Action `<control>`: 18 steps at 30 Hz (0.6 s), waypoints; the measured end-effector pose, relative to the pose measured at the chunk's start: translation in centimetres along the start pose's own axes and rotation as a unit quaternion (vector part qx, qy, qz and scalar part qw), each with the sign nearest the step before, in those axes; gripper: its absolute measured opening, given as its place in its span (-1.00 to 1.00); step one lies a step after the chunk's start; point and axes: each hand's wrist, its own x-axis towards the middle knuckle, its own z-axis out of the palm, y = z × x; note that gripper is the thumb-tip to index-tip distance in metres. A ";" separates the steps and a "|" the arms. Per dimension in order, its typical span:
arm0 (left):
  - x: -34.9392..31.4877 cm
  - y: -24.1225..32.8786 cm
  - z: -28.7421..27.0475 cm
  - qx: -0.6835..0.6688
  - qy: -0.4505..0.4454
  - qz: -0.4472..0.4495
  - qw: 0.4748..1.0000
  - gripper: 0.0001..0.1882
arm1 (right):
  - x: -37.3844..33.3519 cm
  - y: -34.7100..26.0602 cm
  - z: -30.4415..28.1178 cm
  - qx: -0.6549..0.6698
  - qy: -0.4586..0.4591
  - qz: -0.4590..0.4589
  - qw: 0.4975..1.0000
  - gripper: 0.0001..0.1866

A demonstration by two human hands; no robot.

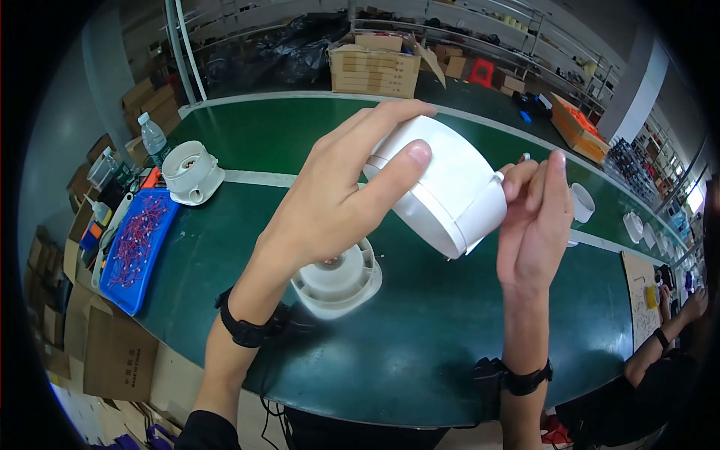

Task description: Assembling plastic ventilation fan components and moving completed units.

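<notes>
White housing: the white housing (pixel 442 187) is up in the air over the worktop (pixel 442 330), tilted, between both hands.
Left hand: the left hand (pixel 337 187) carries it; thumb pressed on the near face, other fingers wrapped over the top and far side.
Right hand: the right hand (pixel 536 225) is at the right end, palm turned up, fingers bent close to the small tab (pixel 498 178). Can't tell from here whether they pinch it or only rest there.
Red bit: a small red bit (pixel 526 157) shows by the right fingertips; too small to identify.
Grip tip: keep the left thumb flat and off the seam, firm enough to stop the drum rolling, not so hard it flexes.
Right-side tip: press near the tab in small amounts, thin wall I'd guess; counter the push with the left palm.
Tilt: steady the angle so the tab end stays in sight.
Below: a pale ribbed base (pixel 341 289) sits under the left wrist; keep the strap clear of it.
Left edge: blue tray (pixel 129 301) with red wires (pixel 141 240).
</notes>
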 end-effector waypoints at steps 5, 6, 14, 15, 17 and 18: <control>0.1 -0.1 0.1 0.011 0.005 0.015 1.000 -0.50 | 0.5 -1.4 4.1 -0.079 0.116 0.015 0.990 -0.72; 0.1 -0.1 0.1 0.010 0.006 0.020 1.000 -0.50 | 0.1 -1.8 3.4 -0.123 0.030 0.045 0.991 -0.74; -0.2 -0.5 0.3 0.007 -0.010 0.013 1.000 -0.55 | -0.7 -2.2 4.1 -0.188 -0.054 0.188 0.962 -0.74; -0.3 -0.2 0.5 0.017 -0.012 0.017 1.000 -0.56 | -0.7 -2.3 4.2 -0.213 -0.032 0.202 0.955 -0.73; -0.2 0.1 0.8 0.022 -0.018 0.023 0.999 -0.57 | -0.8 -2.0 3.7 -0.212 -0.037 0.199 0.956 -0.73; -0.2 0.2 0.8 0.020 -0.016 0.013 1.000 -0.57 | -0.8 -2.0 3.5 -0.209 -0.044 0.197 0.957 -0.73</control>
